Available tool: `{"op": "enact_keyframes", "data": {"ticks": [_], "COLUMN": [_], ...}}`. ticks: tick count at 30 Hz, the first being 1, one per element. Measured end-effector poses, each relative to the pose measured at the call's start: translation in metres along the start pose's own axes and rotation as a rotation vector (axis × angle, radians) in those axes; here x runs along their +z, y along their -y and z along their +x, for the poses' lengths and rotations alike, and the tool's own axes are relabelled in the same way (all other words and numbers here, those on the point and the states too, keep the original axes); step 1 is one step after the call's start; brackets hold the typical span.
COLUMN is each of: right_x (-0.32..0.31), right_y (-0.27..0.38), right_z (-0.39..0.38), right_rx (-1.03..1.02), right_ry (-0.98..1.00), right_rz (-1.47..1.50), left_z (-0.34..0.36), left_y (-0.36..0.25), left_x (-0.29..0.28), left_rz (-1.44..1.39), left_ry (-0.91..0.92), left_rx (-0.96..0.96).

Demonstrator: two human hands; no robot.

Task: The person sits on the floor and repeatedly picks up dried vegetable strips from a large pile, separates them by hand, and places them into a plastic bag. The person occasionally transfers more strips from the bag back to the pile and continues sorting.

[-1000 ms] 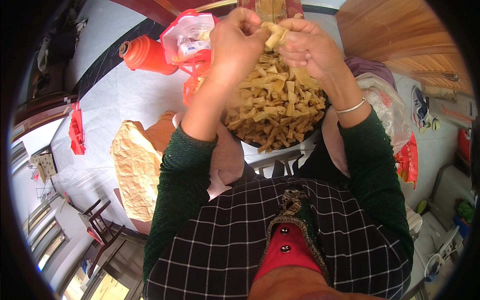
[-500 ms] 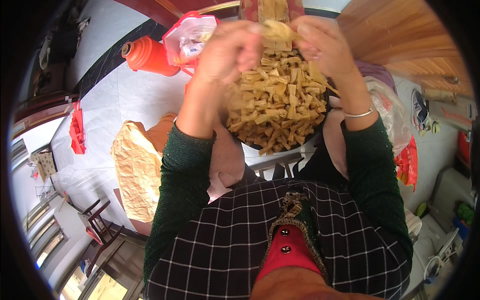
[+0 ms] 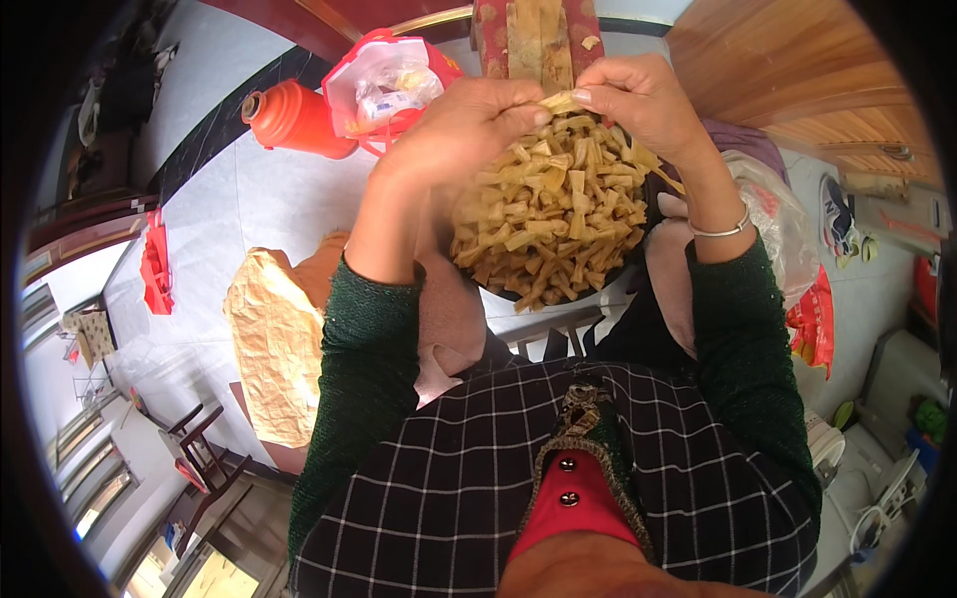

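A small yellow-brown folded strip is stretched between my two hands above a heap of similar knotted strips. My left hand pinches its left end between thumb and fingers. At the other end, the thumb and fingers of my right hand grip it, close to the left fingertips. A longer loose strip trails below the right hand, by the wrist. The heap fills a dark round container between my knees, its rim mostly hidden.
Beyond the heap stands a red bench with a wooden board. An orange flask and an open red-and-white bag are at the left, above crumpled brown paper. To the right are a clear plastic bag and a wooden cabinet.
Both hands have come down toward the heap from over the bench. The strip between them looks smaller and tighter, and the board behind is now uncovered.
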State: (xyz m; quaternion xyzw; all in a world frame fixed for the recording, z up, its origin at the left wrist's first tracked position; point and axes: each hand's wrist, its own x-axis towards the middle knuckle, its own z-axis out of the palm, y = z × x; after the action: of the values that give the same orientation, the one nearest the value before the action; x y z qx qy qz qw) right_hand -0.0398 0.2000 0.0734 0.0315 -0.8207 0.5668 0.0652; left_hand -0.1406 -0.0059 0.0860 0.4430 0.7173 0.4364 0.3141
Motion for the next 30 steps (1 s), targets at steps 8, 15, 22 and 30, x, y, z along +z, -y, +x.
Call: {"op": "enact_keyframes", "data": {"ticks": [8, 15, 22, 30], "right_x": [-0.01, 0.004, 0.012, 0.018], "right_y": [-0.035, -0.047, -0.013, -0.008], "right_z": [0.039, 0.063, 0.039, 0.026], "right_rx": [-0.01, 0.252, 0.277, 0.292], "right_ry": [-0.331, -0.314, -0.257, 0.285], "right_rz": [-0.317, -0.743, 0.19, 0.922], "left_z": [0.048, 0.071, 0.024, 0.044], "left_y": [0.024, 0.051, 0.023, -0.02], "left_x": [-0.002, -0.003, 0.009, 0.028], "left_rz": [0.495, 0.565, 0.151, -1.367], "left_ry": [-0.418, -0.488, -0.159, -0.57], "left_rx": [-0.069, -0.188, -0.177, 0.173]}}
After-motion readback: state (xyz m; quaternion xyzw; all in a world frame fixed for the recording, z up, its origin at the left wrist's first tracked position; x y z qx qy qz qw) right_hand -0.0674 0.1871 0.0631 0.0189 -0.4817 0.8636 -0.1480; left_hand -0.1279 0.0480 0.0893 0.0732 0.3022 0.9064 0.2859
